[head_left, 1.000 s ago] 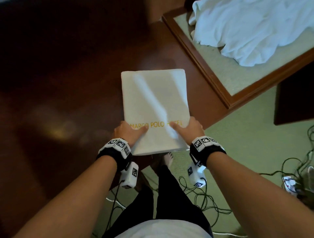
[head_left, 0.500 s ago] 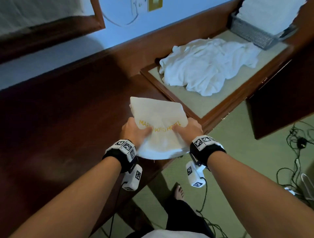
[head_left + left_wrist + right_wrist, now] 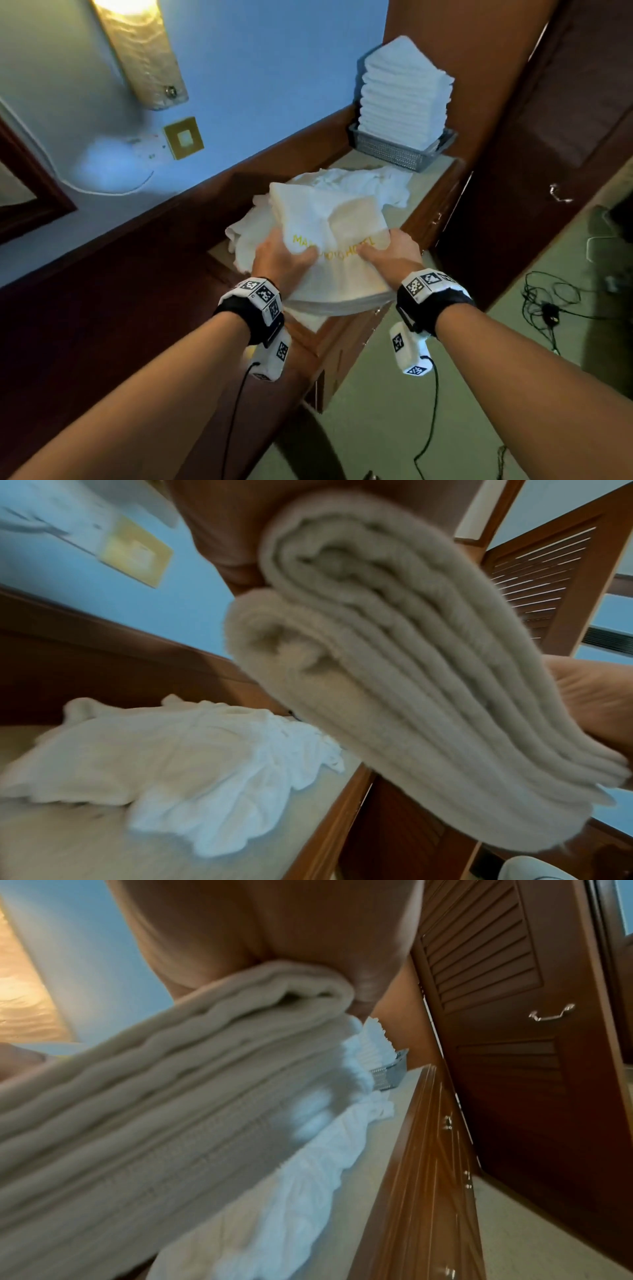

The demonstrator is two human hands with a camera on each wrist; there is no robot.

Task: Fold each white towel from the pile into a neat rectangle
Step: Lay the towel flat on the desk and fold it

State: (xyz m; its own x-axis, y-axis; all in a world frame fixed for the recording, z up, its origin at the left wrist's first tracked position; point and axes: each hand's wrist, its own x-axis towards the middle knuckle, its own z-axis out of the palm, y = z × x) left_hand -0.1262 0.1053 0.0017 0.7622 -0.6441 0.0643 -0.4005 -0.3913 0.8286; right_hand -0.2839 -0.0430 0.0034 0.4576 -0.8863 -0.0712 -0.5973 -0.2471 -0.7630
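Above one loose towel pile [image 3: 359,185], one folded towel [image 3: 329,240] gripped by left hand [image 3: 281,255], right hand [image 3: 394,253]

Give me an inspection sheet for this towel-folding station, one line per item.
Surface: wooden counter with pale inset top.
Job's things: folded towel held aloft; unfolded pile beneath; folded stack in mesh basket.
Clutter: nothing seen.
Grippers: left hand and right hand each grip the towel's near edge.
Cables: black leads on the floor.
Surroundings: blue wall, lit lamp, louvred door.
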